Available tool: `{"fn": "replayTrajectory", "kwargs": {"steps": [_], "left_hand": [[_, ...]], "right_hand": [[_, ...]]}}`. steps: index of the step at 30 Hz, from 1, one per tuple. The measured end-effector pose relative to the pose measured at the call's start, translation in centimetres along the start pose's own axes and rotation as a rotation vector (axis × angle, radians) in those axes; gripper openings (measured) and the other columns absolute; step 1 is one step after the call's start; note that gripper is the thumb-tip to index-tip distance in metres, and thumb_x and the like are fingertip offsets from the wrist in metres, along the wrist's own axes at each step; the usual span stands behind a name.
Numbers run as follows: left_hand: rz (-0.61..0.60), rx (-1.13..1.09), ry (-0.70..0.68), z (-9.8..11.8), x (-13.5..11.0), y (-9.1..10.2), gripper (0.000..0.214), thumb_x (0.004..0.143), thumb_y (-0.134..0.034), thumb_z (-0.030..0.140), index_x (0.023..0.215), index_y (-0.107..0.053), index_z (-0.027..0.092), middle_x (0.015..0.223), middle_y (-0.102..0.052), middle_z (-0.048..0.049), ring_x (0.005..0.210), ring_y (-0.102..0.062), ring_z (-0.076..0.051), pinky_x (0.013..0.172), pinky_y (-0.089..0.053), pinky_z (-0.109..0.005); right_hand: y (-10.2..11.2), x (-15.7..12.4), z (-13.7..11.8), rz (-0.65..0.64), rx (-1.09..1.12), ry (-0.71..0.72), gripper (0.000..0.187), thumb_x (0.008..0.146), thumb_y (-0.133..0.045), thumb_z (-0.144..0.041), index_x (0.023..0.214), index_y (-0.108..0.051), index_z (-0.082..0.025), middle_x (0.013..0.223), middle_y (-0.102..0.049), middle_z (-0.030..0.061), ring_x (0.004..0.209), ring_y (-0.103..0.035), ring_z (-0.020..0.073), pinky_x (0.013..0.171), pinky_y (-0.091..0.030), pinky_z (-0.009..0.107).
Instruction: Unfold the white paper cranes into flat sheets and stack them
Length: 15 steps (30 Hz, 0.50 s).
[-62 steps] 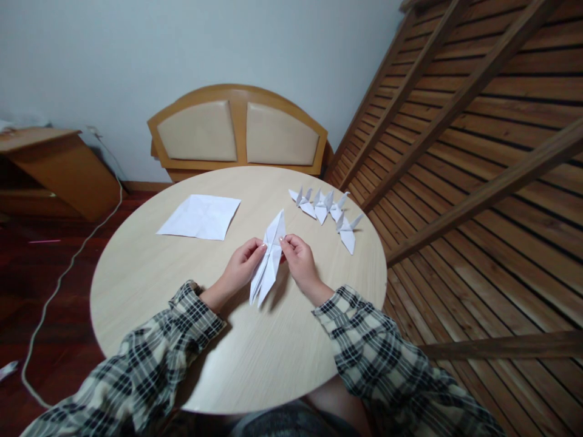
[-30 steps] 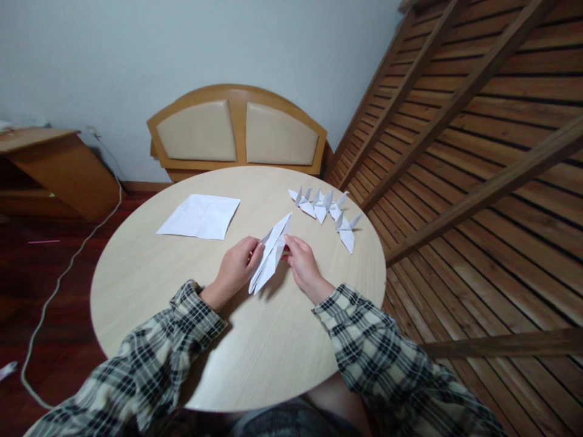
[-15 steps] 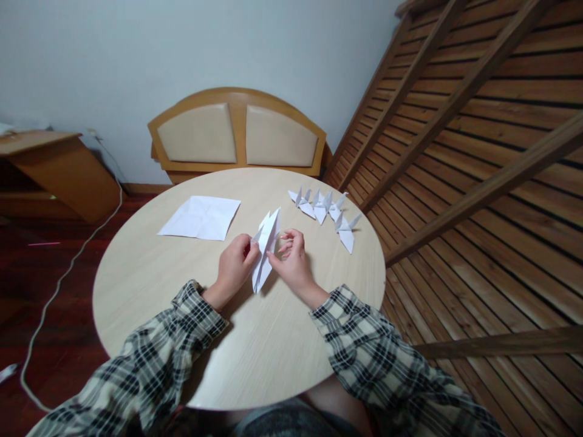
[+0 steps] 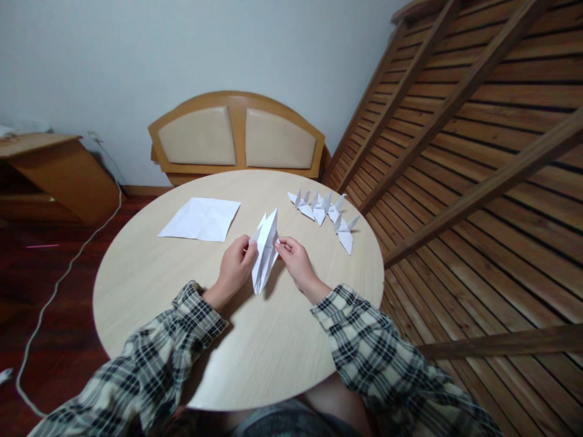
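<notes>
Between my two hands, over the middle of the table, is a partly folded piece of white origami paper (image 4: 265, 252) with pointed ends at top and bottom. My left hand (image 4: 235, 261) pinches its left edge, thumb on the near face. On the other side my right hand (image 4: 297, 261) pinches the right edge between thumb and fingers. Several folded white paper cranes (image 4: 319, 209) stand on the right part of the table. To the left lies a flat, creased white sheet of paper (image 4: 200, 220).
The round pale wooden table (image 4: 150, 285) reaches close to my body. Behind it stands a padded wooden headboard (image 4: 237, 130) by the wall. A slatted wooden panel (image 4: 464, 182) slopes along the right. A white cable (image 4: 68, 267) runs over the floor beside a wooden cabinet (image 4: 64, 170).
My right hand has shifted slightly right, and its raised fingers have closed onto the paper's right edge. The folded layers are spread a little wider. My left hand keeps its grip.
</notes>
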State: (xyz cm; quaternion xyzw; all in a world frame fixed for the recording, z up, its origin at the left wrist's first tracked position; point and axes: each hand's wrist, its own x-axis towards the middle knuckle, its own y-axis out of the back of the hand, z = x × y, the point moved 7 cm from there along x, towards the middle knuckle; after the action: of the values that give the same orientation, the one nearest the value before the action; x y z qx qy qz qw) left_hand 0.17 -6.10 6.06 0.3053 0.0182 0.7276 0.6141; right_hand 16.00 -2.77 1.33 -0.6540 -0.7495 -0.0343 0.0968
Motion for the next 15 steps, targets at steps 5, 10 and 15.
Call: {"fn": "replayTrajectory", "kwargs": {"steps": [5,10,15], "left_hand": [[0.049,-0.193,0.104,-1.4,0.3,-0.2,0.031,0.09,-0.053,0.039,0.065,-0.047,0.021,0.063,-0.044,0.0017,0.063,-0.041,-0.016,0.058,-0.034,-0.029],[-0.038,-0.416,0.295,-3.9,0.1,-2.1,0.024,0.088,-0.054,0.04,0.078,-0.056,0.019,0.072,-0.054,-0.0013,0.064,-0.048,-0.015,0.059,-0.041,-0.028],[0.2,-0.262,0.169,-3.3,0.3,0.5,0.024,0.084,-0.063,0.03,0.103,-0.052,0.021,0.106,-0.055,-0.0076,0.085,-0.056,-0.018,0.073,-0.049,-0.033]], "right_hand": [[-0.1,-0.1,-0.2,-0.002,0.263,-0.113,0.024,0.073,-0.076,-0.039,0.087,-0.067,-0.021,0.086,-0.068,0.0009,0.077,-0.061,0.0147,0.076,-0.051,0.031],[0.0,-0.1,-0.6,0.012,0.232,-0.088,0.025,0.074,-0.074,-0.042,0.083,-0.064,-0.022,0.082,-0.066,0.0007,0.075,-0.059,0.0157,0.075,-0.051,0.033],[1.5,-0.2,-1.9,0.196,-0.095,0.107,0.019,0.079,-0.068,-0.039,0.078,-0.06,-0.022,0.076,-0.063,0.0009,0.071,-0.059,0.0169,0.07,-0.049,0.033]]}}
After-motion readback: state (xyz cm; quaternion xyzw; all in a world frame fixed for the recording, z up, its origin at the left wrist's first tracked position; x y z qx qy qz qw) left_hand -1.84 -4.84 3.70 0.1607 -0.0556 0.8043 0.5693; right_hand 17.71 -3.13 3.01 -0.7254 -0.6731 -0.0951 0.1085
